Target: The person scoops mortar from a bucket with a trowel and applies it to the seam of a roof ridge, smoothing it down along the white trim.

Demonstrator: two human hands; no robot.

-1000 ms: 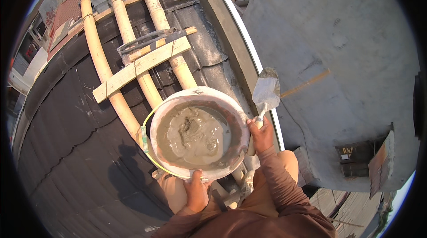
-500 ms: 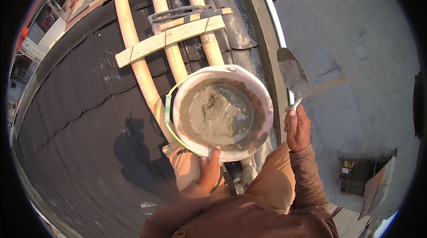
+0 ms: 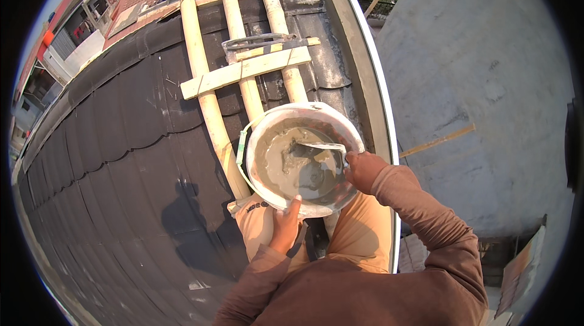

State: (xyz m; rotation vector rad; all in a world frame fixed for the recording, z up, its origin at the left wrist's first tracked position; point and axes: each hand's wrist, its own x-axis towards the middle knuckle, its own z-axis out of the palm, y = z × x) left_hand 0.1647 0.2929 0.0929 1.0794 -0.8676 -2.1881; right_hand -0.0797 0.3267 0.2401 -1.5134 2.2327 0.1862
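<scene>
Your right hand (image 3: 363, 169) is closed round the handle of a trowel (image 3: 322, 147); blade lies inside the bucket (image 3: 302, 158), dipped into the wet grey mortar (image 3: 286, 164), long axis running left-right, tip pointing left away from the hand. Your left hand (image 3: 286, 224) grips the bucket's near rim, thumb up over the edge, fingers underneath and hidden. Bucket sits just beyond both hands, resting over your knees; right hand is at its right rim, left hand at its near rim, so both touch it. Beyond the bucket: three bamboo poles (image 3: 201, 76) running near to far w/ a wooden crosspiece (image 3: 246, 71) tied across them, on dark roof tiles (image 3: 115, 161). Right of bucket: white-edged parapet (image 3: 374, 88), then a grey rendered wall (image 3: 480, 82).
</scene>
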